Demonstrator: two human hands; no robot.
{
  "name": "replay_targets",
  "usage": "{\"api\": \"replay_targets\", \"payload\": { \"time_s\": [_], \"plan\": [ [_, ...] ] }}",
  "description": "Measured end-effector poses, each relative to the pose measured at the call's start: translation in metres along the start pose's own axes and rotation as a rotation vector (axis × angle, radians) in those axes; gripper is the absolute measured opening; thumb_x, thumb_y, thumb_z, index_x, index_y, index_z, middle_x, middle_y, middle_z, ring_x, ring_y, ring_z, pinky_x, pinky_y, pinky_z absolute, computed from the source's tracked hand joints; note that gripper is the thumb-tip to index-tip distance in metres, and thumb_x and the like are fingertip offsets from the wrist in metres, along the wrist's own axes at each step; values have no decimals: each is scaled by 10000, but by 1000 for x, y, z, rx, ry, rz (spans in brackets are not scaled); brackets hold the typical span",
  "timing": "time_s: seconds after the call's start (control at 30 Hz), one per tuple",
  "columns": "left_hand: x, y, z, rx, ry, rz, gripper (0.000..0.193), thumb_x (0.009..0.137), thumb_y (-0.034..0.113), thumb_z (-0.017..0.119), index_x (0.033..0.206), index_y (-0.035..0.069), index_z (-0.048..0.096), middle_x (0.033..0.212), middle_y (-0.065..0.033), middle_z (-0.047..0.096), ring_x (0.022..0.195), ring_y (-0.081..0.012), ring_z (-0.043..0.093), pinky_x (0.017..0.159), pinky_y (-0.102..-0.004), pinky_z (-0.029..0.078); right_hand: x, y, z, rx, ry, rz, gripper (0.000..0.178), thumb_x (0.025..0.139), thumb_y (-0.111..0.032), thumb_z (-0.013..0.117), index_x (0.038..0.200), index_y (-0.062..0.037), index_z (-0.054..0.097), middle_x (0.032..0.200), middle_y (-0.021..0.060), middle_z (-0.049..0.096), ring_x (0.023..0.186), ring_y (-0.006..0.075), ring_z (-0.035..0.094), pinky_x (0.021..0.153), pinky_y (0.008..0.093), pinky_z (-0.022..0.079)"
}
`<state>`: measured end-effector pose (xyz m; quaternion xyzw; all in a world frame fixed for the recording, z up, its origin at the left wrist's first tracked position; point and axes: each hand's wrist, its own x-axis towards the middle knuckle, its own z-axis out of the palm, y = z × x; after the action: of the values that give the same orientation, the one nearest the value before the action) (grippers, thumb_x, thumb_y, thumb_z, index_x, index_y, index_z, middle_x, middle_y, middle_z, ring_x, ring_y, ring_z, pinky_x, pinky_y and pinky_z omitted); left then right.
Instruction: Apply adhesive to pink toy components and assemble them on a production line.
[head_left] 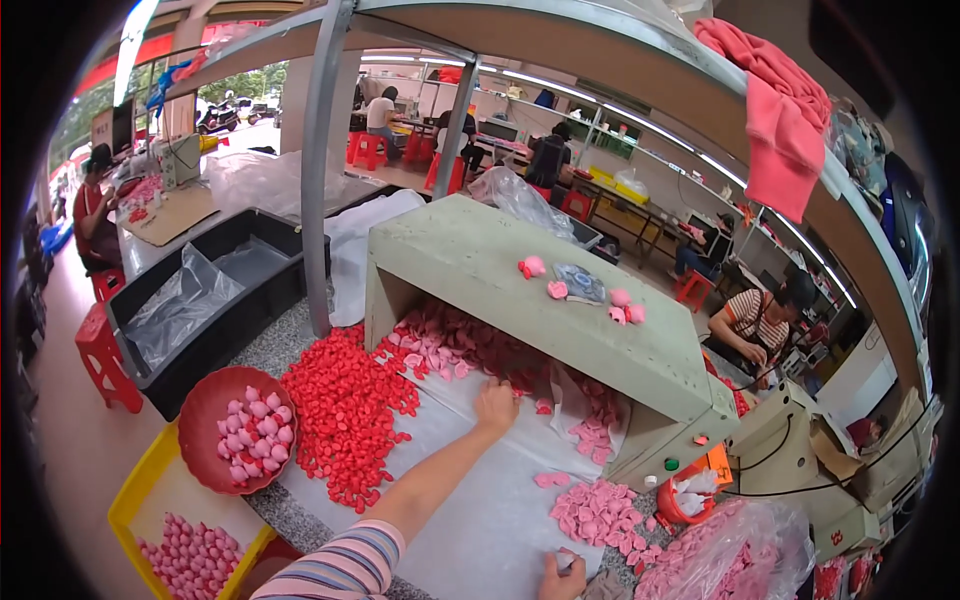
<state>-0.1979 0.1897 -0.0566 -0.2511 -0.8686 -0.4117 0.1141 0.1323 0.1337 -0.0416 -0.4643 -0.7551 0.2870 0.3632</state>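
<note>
My left hand (496,404) reaches forward on a striped-sleeved arm. It rests on the white sheet (470,510) at the edge of a heap of pink plastic pieces (450,345) spilling from under a grey-green box (520,290). Its fingers curl down among the pieces, and what they hold is hidden. My right hand (560,580) sits at the lower edge, pinching a small pale piece (566,561). Beside it lies a smaller pile of pink pieces (600,512).
A big heap of red pieces (345,410) lies left of my arm. A red bowl (200,400) and a yellow crate (140,500) hold pink pieces. A black bin (250,300) and a steel post (318,180) stand behind. At right are a clear bag (740,555) and a seated person (762,320).
</note>
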Motion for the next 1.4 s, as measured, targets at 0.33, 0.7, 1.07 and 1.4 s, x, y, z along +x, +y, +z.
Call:
{"api": "replay_targets", "payload": {
  "time_s": [0.33,0.7,1.07,1.4],
  "plan": [
    [-80,17,-100,-1105,-355,-44,371,696,44,685,1026,34,515,976,-107,554,900,-200,580,748,-309,486,-2,-17,-11,65,-4,71,224,720,-94,600,921,3,594,728,116,578,599,186,476,579,303,412],
    [-169,19,-206,-2042,-920,-793,468,839,151,550,1237,-30,382,1224,-180,458,1146,-295,449,976,-402,369,-7,-77,-24,582,-295,205,380,642,55,645,999,6,522,790,60,578,672,121,549,602,198,429],
    [-177,55,-227,-1887,-1117,-1089,497,878,204,499,1289,5,305,1209,-165,467,1142,-290,456,946,-365,413,-35,-112,-69,515,30,-312,401,605,-34,657,975,30,517,830,107,552,653,138,528,555,238,433],
    [-182,56,-240,-1805,-1065,-1039,453,891,214,477,1255,-25,353,1162,-172,494,1092,-270,494,945,-361,404,-32,-133,-72,316,-134,-711,337,577,-37,680,888,12,562,548,57,528,375,140,437,360,219,333]
  ]
}}
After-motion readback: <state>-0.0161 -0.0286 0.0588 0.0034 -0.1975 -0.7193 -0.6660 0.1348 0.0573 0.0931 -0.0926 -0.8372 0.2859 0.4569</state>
